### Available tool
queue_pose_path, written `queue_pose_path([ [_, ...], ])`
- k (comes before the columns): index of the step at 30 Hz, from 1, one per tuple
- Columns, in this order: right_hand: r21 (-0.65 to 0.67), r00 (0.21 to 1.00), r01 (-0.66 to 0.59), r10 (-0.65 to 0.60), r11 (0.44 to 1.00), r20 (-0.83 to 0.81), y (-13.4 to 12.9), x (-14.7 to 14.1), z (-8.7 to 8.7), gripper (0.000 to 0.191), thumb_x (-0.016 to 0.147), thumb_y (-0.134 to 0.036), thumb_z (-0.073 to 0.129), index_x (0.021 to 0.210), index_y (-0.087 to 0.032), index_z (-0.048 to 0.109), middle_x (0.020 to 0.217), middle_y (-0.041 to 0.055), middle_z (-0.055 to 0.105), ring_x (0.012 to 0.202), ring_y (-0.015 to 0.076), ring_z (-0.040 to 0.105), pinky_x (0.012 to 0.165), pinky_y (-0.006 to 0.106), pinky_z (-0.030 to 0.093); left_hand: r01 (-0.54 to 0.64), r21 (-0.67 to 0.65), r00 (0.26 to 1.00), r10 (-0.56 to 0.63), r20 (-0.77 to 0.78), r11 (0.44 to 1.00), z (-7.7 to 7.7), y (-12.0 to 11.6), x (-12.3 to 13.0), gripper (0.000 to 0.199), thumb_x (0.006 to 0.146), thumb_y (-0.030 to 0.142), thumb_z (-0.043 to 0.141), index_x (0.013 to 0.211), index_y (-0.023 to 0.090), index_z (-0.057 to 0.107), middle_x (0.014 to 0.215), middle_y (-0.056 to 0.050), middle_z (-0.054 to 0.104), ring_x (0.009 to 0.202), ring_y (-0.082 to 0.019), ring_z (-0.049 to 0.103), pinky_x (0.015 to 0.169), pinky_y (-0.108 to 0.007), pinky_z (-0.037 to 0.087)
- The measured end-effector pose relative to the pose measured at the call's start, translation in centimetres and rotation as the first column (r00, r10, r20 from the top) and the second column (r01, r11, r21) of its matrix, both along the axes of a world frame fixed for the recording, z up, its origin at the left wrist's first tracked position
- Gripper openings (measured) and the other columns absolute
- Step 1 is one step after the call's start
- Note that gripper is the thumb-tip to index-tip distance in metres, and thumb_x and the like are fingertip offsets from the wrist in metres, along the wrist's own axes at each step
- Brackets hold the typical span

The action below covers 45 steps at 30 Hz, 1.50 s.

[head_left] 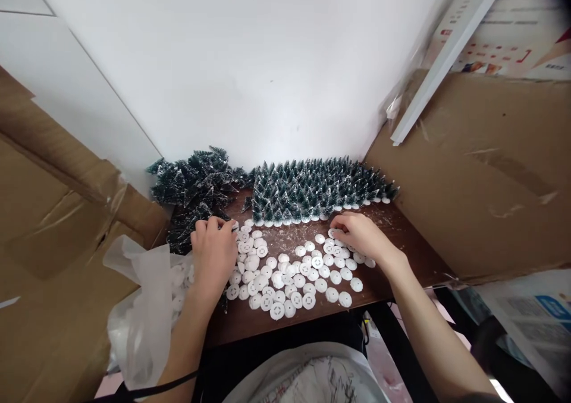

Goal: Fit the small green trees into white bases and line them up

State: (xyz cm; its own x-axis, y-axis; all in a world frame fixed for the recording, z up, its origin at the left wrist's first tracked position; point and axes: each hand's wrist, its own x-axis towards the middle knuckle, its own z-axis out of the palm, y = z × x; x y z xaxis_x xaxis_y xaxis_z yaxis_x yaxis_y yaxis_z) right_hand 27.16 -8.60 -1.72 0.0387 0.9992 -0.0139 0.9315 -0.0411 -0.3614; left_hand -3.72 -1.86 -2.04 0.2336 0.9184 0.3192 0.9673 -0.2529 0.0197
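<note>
Loose miniature snow-tipped pine trees (191,180) lie heaped at the back left. To their right, similar trees (307,189) stand upright in tight rows on white round bases. Many loose white plastic bases (297,299) are scattered across the brown tabletop (285,235). My left hand (213,245) is at the front edge of the heap, beside the bases, with fingers curled in; what they pinch is hidden. The fingers of my right hand (359,233) close on a white base (332,233) just in front of the standing rows.
Cardboard (57,242) rises on the left, and a cardboard box (486,171) stands along the right. A white wall (267,70) backs the table. Beside my left forearm sits a translucent plastic bag (149,308) with more white bases. White specks litter the tabletop.
</note>
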Motion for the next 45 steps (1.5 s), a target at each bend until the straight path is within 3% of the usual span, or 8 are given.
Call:
queue_pose_path([
  [9,0.002,0.988,0.007,-0.008,1.000,0.155,-0.4,-1.1,0.5,0.023,0.086,-0.022,0.062,0.105,-0.021,0.074,0.103,0.0083,0.070,0.092,0.0254,0.065,0.065,0.029,0.042,0.100,0.149,0.994,-0.105,0.028,0.984,-1.7,0.5,-0.3,0.035,0.093,0.022,0.041,0.108,0.017,0.072,0.108,-0.015,0.067,0.098,-0.034,0.048,0.076,-0.047,0.040],
  [14,0.007,0.979,-0.025,0.023,1.000,0.204,-0.5,-1.8,0.8,0.031,0.086,-0.014,0.057,0.111,-0.022,0.073,0.107,0.0085,0.069,0.097,0.0253,0.065,0.069,0.030,0.046,0.114,0.136,0.990,-0.124,0.069,0.984,-1.5,0.4,-0.3,0.036,0.091,0.018,0.040,0.110,0.017,0.070,0.101,-0.013,0.071,0.098,-0.034,0.048,0.078,-0.048,0.038],
  [23,-0.018,0.974,-0.035,0.038,0.999,0.225,-0.7,-2.4,0.7,0.030,0.089,-0.009,0.050,0.101,-0.018,0.076,0.109,0.0115,0.068,0.101,0.0259,0.063,0.070,0.030,0.047,0.101,0.170,0.968,-0.136,0.212,0.980,-1.2,0.3,-0.5,0.032,0.090,0.016,0.042,0.106,0.017,0.069,0.102,-0.009,0.071,0.098,-0.032,0.050,0.081,-0.046,0.039],
  [33,-0.028,0.975,-0.011,0.017,1.000,0.222,-1.0,-2.3,0.8,0.025,0.091,-0.013,0.055,0.106,-0.016,0.074,0.104,0.0126,0.066,0.102,0.0267,0.062,0.072,0.030,0.047,0.133,0.253,0.909,-0.220,0.353,0.958,-0.9,0.3,-0.6,0.035,0.093,0.021,0.044,0.123,0.019,0.062,0.109,-0.008,0.072,0.097,-0.030,0.055,0.086,-0.043,0.043],
  [39,0.018,0.973,-0.040,0.035,0.999,0.229,-1.0,-2.3,0.3,0.029,0.091,-0.012,0.054,0.111,-0.020,0.074,0.105,0.0115,0.066,0.104,0.0268,0.061,0.071,0.030,0.048,0.147,0.277,0.881,-0.253,0.399,0.949,-0.2,0.7,-0.1,0.043,0.095,0.020,0.043,0.137,0.020,0.051,0.110,-0.007,0.072,0.092,-0.028,0.055,0.089,-0.042,0.044],
  [45,0.011,0.960,-0.028,0.024,1.000,0.279,-1.0,-2.7,0.3,0.026,0.091,-0.012,0.054,0.105,-0.017,0.075,0.103,0.0125,0.066,0.103,0.0278,0.060,0.076,0.032,0.049,0.184,0.355,0.853,-0.328,0.407,0.917,2.1,1.1,1.2,0.041,0.094,0.018,0.045,0.133,0.019,0.055,0.103,-0.009,0.071,0.095,-0.028,0.054,0.090,-0.045,0.045],
])
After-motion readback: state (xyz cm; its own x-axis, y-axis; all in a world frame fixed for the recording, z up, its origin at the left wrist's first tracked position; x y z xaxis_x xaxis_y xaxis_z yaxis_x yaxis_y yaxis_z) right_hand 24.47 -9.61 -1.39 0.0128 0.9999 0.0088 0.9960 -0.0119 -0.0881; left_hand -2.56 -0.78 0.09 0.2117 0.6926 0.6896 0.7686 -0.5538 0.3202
